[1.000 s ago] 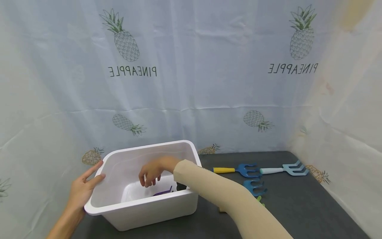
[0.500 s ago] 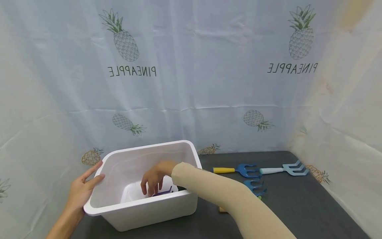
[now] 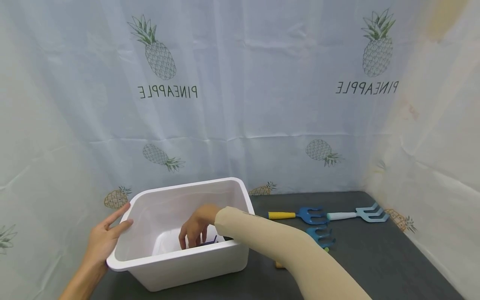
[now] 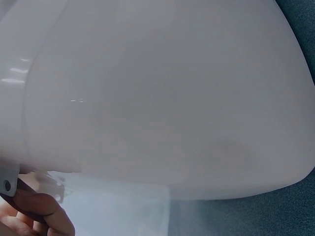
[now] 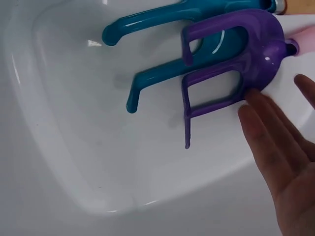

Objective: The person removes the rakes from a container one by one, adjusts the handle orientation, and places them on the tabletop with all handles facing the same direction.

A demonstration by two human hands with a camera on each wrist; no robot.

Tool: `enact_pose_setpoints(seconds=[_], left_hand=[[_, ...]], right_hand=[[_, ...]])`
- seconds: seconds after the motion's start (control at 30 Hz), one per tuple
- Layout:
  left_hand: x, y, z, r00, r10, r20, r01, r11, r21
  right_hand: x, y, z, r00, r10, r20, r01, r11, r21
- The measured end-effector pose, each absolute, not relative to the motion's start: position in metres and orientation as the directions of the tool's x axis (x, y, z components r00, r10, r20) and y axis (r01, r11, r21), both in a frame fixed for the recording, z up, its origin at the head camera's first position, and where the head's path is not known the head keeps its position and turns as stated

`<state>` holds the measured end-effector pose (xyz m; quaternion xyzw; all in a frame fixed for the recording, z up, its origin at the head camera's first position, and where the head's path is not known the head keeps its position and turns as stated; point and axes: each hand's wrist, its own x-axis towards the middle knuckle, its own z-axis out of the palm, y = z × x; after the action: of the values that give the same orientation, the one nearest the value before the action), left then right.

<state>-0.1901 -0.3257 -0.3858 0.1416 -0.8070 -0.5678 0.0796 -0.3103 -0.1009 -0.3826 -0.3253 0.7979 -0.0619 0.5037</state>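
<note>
Nearest, the beige sleeve (image 3: 270,233) of the right arm slants in over the tub's near right corner, its elbow bent and the wrist dropping inside. On the other side the left hand (image 3: 101,239) holds the white tub (image 3: 187,266) by its left end, thumb over the rim and fingers clamped on it (a steadying grip, I'd say).

Inside the tub, low by the near wall, the right hand (image 5: 283,162) hangs fingers down. Its fingers are nearly straight and hold nothing; the thumb stands apart, and a fingertip seems to touch the edge of the purple fork (image 5: 266,54). That fork lies on the tub floor, partly over the teal fork (image 5: 216,10), its pink handle (image 5: 304,40) running out of the right wrist view.

The step in hand looks like getting hold of the purple fork; the next move probably calls for closing the fingers on it without dragging the teal one along.

Farther right, on the dark worktop (image 3: 375,250), lie a yellow-handled fork (image 3: 281,215), another blue fork (image 3: 318,236) and a pale blue fork (image 3: 369,213). Behind everything hangs a pineapple-print curtain (image 3: 262,104).
</note>
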Motion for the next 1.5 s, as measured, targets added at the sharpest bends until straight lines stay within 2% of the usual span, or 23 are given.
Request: enact_pose_setpoints(seconds=[0.17,0.33,0.43,0.63,0.77,1.07,1.2,1.5], left_hand=[[-0.191,-0.325,-0.384,-0.946,-0.324,-0.024,-0.142,0.346,0.928],[-0.191,-0.324,-0.383,-0.945,-0.326,-0.032,-0.149,0.341,0.928],[-0.19,-0.325,-0.384,-0.945,-0.327,-0.035,-0.146,0.322,0.936],[-0.19,-0.326,-0.385,-0.945,-0.325,-0.039,-0.142,0.297,0.944],[-0.189,-0.324,-0.385,-0.942,-0.334,-0.046,-0.152,0.299,0.942],[-0.189,-0.324,-0.385,-0.945,-0.324,-0.041,-0.143,0.297,0.944],[-0.19,-0.323,-0.385,-0.95,-0.31,-0.042,-0.135,0.283,0.95],[-0.19,-0.323,-0.386,-0.951,-0.307,-0.029,-0.117,0.272,0.955]], right_hand=[[-0.31,-0.102,-0.384,-0.276,-0.635,-0.722,-0.496,0.737,-0.459],[-0.31,-0.104,-0.387,-0.195,-0.665,-0.721,-0.44,0.717,-0.542],[-0.309,-0.106,-0.389,-0.162,-0.658,-0.736,-0.416,0.722,-0.554],[-0.308,-0.108,-0.391,-0.154,-0.643,-0.751,-0.451,0.722,-0.525],[-0.306,-0.106,-0.391,-0.155,-0.622,-0.768,-0.428,0.743,-0.515],[-0.298,-0.108,-0.395,-0.089,-0.65,-0.755,-0.349,0.73,-0.587],[-0.296,-0.109,-0.397,-0.089,-0.662,-0.744,-0.319,0.727,-0.608],[-0.293,-0.106,-0.391,-0.137,-0.65,-0.748,-0.39,0.729,-0.562]])
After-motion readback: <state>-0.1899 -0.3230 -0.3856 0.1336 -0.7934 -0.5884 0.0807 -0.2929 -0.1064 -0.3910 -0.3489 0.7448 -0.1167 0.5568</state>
